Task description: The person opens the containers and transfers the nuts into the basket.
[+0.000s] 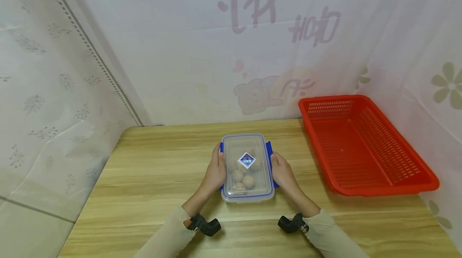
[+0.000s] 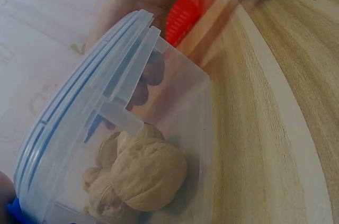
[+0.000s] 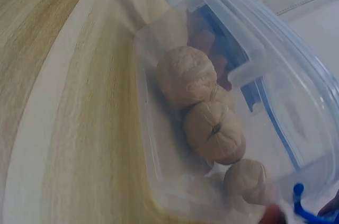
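A clear plastic food container (image 1: 240, 142) with a blue-lined lid lies at mid-table between both hands. Several walnuts (image 1: 247, 181) show through it; the left wrist view gives a close look at a walnut (image 2: 149, 173) behind the clear wall. My left hand (image 1: 215, 171) grips its left side, thumb at the lid's edge. On the opposite side my right hand (image 1: 284, 173) holds it the same way, beside a blue side clip (image 1: 269, 148) that angles outward. Some fingertips (image 2: 154, 69) of the right hand appear through the container. A diamond-shaped label (image 1: 247, 160) sits on the lid.
To the right stands a red plastic basket (image 1: 384, 190) with slotted walls. The wooden table (image 1: 155, 161) meets a printed cloth backdrop (image 1: 180, 69) at its back edge. Each wrist carries a black camera mount, such as the left one (image 1: 207, 226).
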A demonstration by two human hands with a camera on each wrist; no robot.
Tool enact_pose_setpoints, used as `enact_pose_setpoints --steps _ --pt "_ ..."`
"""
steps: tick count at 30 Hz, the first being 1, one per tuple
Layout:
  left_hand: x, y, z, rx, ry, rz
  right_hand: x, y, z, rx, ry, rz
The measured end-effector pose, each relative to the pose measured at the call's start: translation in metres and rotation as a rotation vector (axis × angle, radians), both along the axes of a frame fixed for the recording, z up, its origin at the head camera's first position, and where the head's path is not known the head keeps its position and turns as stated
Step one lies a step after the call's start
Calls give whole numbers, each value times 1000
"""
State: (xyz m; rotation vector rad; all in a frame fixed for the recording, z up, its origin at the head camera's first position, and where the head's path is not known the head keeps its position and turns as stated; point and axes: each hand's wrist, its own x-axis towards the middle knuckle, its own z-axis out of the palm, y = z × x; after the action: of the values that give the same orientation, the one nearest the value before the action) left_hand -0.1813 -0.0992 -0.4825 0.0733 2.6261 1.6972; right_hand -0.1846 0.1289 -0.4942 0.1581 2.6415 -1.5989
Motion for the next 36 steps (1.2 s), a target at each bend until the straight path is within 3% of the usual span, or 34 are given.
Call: enact_pose_setpoints --steps 4,11,16,21,30,36 --pt "0 -1 0 -2 -9 0 0 3 2 -31 -46 -11" --pt "2 -2 0 -1 -27 -6 2 1 8 -12 11 -10" --pt "1 -2 0 -20 -9 6 5 -10 12 -89 4 69" --pt "-1 -4 -1 -46 11 27 7 -18 7 -87 31 147" --pt "-6 -6 -1 -4 -9 12 9 -23 4 -83 58 123" --pt "-6 -3 5 -63 -16 13 9 -22 5 -71 50 123"
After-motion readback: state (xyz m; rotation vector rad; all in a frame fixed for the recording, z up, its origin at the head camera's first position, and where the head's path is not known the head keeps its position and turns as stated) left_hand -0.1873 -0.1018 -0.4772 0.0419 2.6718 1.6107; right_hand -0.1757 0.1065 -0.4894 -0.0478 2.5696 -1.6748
